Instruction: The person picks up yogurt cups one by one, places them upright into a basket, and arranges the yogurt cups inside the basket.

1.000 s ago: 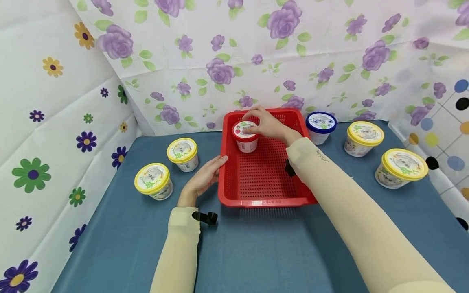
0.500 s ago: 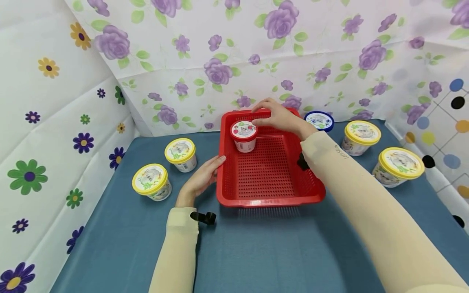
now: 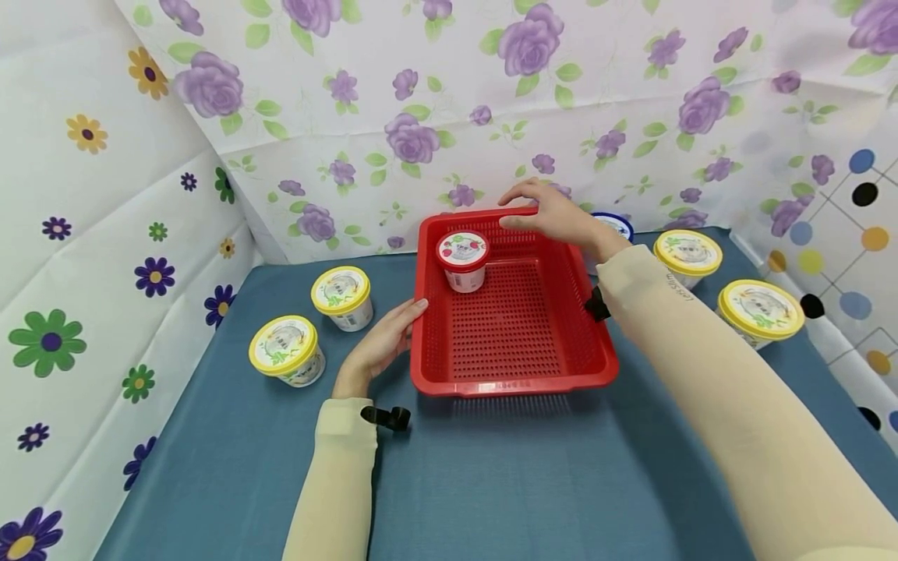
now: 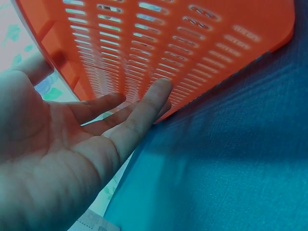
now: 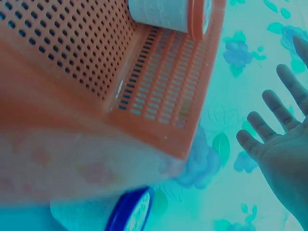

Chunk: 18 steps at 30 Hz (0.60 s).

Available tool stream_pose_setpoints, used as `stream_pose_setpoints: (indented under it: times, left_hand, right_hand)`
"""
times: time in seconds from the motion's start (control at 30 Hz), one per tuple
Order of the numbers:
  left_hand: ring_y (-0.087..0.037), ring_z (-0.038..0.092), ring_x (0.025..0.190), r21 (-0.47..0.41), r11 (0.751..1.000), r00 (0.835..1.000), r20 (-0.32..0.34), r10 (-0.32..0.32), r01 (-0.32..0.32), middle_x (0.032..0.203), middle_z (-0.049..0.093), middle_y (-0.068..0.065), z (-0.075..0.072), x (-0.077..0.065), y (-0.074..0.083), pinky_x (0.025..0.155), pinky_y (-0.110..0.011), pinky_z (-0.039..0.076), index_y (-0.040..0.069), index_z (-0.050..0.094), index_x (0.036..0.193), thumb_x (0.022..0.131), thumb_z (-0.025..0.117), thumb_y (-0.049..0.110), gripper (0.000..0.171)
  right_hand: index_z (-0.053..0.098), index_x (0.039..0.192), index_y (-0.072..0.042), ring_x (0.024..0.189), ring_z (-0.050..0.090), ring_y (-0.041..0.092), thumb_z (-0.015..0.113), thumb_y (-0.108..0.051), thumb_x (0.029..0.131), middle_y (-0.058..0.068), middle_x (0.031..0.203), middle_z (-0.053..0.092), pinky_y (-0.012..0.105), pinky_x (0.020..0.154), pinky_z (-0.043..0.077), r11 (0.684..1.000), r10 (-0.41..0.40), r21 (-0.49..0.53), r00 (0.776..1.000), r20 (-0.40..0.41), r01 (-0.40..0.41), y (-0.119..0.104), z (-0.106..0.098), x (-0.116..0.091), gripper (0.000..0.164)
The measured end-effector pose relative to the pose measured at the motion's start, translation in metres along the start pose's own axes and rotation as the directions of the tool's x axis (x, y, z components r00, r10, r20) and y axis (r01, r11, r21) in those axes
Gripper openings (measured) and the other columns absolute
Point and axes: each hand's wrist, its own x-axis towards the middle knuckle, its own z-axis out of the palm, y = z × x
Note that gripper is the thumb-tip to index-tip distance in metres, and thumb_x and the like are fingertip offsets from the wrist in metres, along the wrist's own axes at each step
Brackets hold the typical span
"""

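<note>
Nearest us, the left hand (image 3: 379, 347) rested straight-fingered, unclenched, against the basket (image 3: 515, 386). Farther in, we saw the red-lidded tub (image 3: 463, 263) upright toward the far left corner, newly released and standing unaided. Beyond, above the far rim (image 3: 463, 215), the right hand (image 3: 556, 214) had drawn back, fingers well parted, holding nothing.

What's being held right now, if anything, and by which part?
Nothing is plainly gripped: the left hand just touches the basket at its left rim, fingers extended; the right hand is empty.
</note>
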Motion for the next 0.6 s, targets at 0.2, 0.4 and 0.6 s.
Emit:
stream_pose_setpoints:
  times: [0.2, 0.4, 0.6]
  left_hand:
    - [-0.044, 0.058, 0.13, 0.005, 1.0, 1.0, -0.002, -0.001, 0.001, 0.148, 0.054, -0.026, 0.0, 0.0, 0.0, 0.105, -0.051, 0.052, 0.002, 0.033, 0.159, 0.112, 0.045, 0.041, 0.063]
    - [-0.044, 0.057, 0.132, 0.001, 1.0, 1.0, -0.005, -0.007, 0.007, 0.15, 0.053, -0.025, 0.0, 0.0, 0.0, 0.105, -0.05, 0.052, 0.002, 0.033, 0.16, 0.112, 0.045, 0.043, 0.064]
    - [-0.043, 0.057, 0.132, -0.001, 1.0, 1.0, -0.003, -0.001, 0.001, 0.15, 0.052, -0.025, -0.001, 0.001, -0.001, 0.106, -0.05, 0.052, 0.003, 0.033, 0.16, 0.112, 0.045, 0.043, 0.064]
  right_hand:
    - [0.059, 0.141, -0.007, 0.156, 0.022, 0.032, 0.07, -0.036, 0.101, 0.015, 0.16, 0.04, 0.061, 0.123, 0.021, 0.999, -0.025, -0.046, 0.999, -0.034, 0.023, 0.002, -0.015, -0.006, 0.051]
    - [0.06, 0.14, -0.009, 0.156, 0.02, 0.033, 0.07, -0.039, 0.1, 0.015, 0.162, 0.036, 0.064, 0.123, 0.02, 0.999, -0.007, -0.038, 0.998, -0.058, 0.005, 0.007, -0.024, -0.011, 0.051]
    - [0.061, 0.139, -0.009, 0.15, 0.028, 0.037, 0.071, -0.04, 0.099, 0.016, 0.154, 0.04, 0.064, 0.12, 0.024, 1.0, 0.011, 0.005, 0.997, -0.08, -0.011, 0.012, -0.033, -0.018, 0.052]
